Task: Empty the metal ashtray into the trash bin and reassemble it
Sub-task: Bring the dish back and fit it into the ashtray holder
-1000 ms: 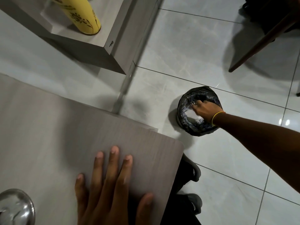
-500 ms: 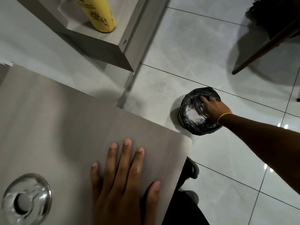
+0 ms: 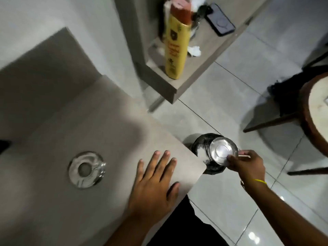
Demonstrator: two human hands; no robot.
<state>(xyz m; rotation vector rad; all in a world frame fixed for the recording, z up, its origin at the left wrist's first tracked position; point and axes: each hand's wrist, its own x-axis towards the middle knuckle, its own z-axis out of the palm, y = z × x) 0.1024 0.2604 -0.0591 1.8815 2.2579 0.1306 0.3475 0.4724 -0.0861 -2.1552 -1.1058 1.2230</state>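
Observation:
My right hand [image 3: 245,165] grips the shiny metal ashtray bowl [image 3: 222,150] by its near rim, holding it above the small trash bin [image 3: 201,146] with a black liner on the floor. The bowl's inside faces up and looks bare. The ashtray's ring-shaped metal lid [image 3: 86,170], with a round hole in its middle, lies on the grey table [image 3: 53,121] to the left. My left hand [image 3: 155,181] rests flat on the table near its right corner, fingers spread, holding nothing.
A low shelf [image 3: 186,80] beyond the table carries a tall yellow bottle [image 3: 175,45], a dark phone [image 3: 220,19] and crumpled tissue [image 3: 194,51]. A wooden stool [image 3: 314,110] stands at the right on the tiled floor.
My right hand has risen out of the bin with the bowl now turned upright. The view has swung, bringing the lid and shelf further into sight. The left hand stays flat on the table.

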